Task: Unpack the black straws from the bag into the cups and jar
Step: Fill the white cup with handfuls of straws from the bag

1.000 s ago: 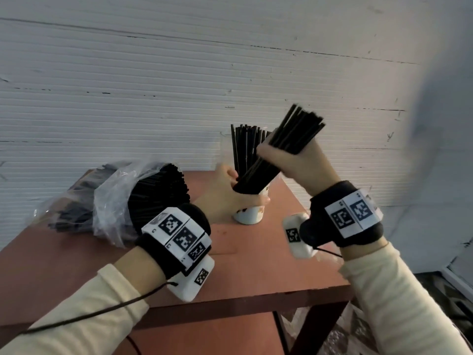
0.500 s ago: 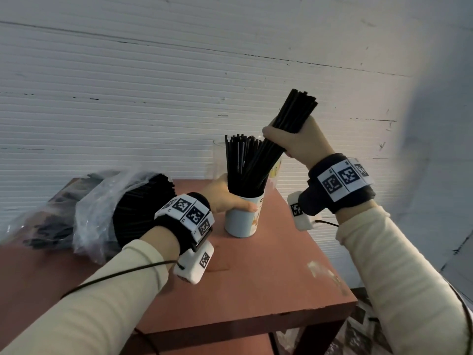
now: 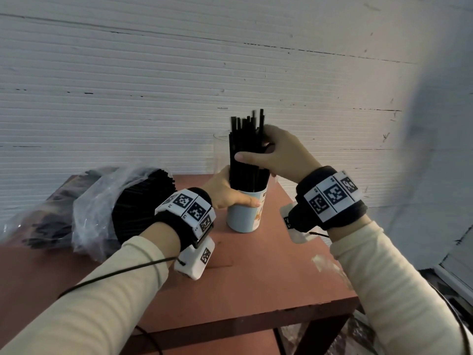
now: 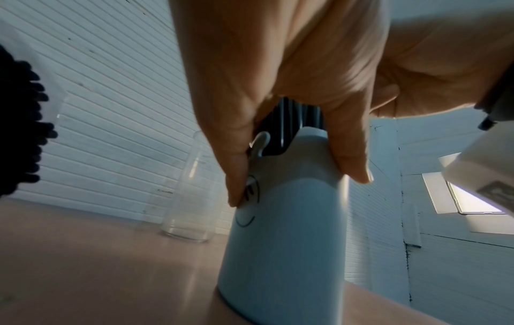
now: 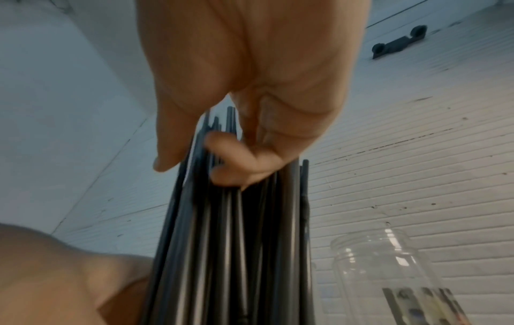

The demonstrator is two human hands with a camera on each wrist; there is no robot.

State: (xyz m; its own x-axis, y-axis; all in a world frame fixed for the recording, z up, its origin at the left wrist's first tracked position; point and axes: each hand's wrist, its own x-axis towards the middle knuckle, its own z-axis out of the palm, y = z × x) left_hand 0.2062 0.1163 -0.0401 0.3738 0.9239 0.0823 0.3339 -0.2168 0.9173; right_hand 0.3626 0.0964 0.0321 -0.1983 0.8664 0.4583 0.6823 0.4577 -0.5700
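Note:
A light blue cup [image 3: 244, 213] stands on the table's far right part, packed with upright black straws [image 3: 247, 160]. My left hand [image 3: 230, 194] grips the cup near its rim, thumb across the front; the left wrist view shows the cup [image 4: 283, 241] held between thumb and fingers. My right hand [image 3: 256, 152] is curled round the upper part of the straw bundle [image 5: 236, 241], which stands in the cup. A clear plastic bag [image 3: 102, 201] full of black straws lies on its side at the left. Behind the cup stands a clear jar [image 3: 220, 155] with nothing in it.
The red-brown table [image 3: 256, 283] ends just right of the cup and at the front, with floor clutter below. A white ribbed wall [image 3: 179, 85] rises directly behind the table. The jar [image 4: 192, 198] stands close to that wall.
My right hand has swung its tilted straw bundle upright and lowered it into the cup among the other straws. The left hand has kept its hold on the cup.

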